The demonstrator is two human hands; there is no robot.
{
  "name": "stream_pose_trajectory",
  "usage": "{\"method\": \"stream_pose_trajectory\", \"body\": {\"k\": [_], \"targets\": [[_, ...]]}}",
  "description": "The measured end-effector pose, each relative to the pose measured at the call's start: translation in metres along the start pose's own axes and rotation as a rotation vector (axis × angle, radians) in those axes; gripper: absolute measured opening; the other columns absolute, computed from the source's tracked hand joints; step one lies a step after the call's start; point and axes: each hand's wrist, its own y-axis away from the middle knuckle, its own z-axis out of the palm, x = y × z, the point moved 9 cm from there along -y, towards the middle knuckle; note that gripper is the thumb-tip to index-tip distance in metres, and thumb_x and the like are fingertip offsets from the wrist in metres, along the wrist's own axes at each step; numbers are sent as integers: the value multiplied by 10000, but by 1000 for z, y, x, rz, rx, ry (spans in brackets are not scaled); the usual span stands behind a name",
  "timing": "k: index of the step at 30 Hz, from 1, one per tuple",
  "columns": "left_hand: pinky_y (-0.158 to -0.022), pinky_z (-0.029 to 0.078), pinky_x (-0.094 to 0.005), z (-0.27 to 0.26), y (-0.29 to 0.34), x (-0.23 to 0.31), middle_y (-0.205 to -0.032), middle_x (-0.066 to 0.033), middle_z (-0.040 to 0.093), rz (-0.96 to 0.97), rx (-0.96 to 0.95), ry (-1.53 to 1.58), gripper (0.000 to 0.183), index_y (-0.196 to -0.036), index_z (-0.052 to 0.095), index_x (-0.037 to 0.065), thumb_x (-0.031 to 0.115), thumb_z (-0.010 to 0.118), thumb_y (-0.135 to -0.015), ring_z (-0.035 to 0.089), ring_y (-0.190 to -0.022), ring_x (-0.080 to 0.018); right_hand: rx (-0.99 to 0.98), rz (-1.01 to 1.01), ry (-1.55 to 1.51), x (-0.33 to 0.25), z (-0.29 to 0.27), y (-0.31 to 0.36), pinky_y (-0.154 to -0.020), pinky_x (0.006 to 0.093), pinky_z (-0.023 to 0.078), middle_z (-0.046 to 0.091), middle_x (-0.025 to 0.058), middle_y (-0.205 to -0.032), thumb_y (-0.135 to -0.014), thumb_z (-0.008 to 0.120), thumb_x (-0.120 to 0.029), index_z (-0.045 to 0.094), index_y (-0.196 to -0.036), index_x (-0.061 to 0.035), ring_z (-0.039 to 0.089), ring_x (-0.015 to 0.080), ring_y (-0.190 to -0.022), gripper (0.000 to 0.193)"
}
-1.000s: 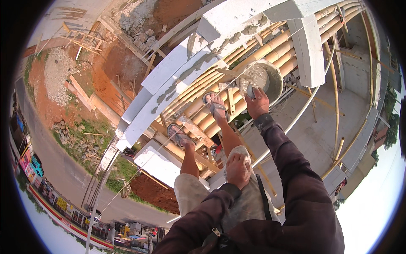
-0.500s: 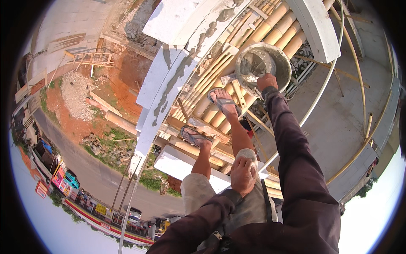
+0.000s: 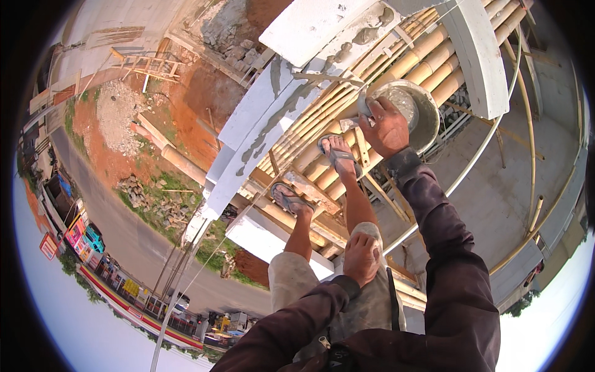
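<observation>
My right hand (image 3: 385, 127) is at the near left rim of a mortar bucket (image 3: 432, 102), its fingers bent in a grip. A greyish, flat-looking edge shows beside the fingertips; I cannot make out what the hand holds. Wet grey mortar (image 3: 406, 105) lies inside the bucket. A thin grey strip (image 3: 328, 79) of unclear kind appears over the wall edge, up and left of this hand. My left hand (image 3: 362, 257) rests with curled fingers on my bent knee, and nothing shows in it. White blocks (image 3: 248, 118) carry a band of mortar (image 3: 273, 121) along their top.
My sandalled feet (image 3: 338, 152) stand on bamboo poles (image 3: 427, 56) and boards. A curved white block (image 3: 477, 68) stands beyond the bucket, with a pale pole (image 3: 462, 177) slanting past it. Left of the wall, far below, are red soil (image 3: 189, 124), rubble and a road (image 3: 124, 211).
My right hand has lifted out of the bucket toward its left side and is nearer to me. The thin grey strip over the wall is new. My left hand stays on the knee.
</observation>
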Motion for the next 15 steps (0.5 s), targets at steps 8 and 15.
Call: {"method": "stream_pose_trajectory", "body": {"k": [8,15], "targets": [[-876,475,-450,-7,-3,1,-1023,-101,597,-17,46,-14,207,-983,607,86,73,641,-779,572,-1048,-329,-20,-90,179,-14,21,-24,-877,456,483,622,149,-1035,-829,645,-174,646,-1112,-33,607,337,-1001,316],[-966,427,-462,2,-5,-3,-1106,-134,585,-36,-93,-22,229,-1028,596,43,130,621,-817,520,-1145,-340,100,378,-66,56,-3,72,-798,492,517,630,206,-1015,-835,648,-174,637,-1101,18,647,399,-868,328]]}}
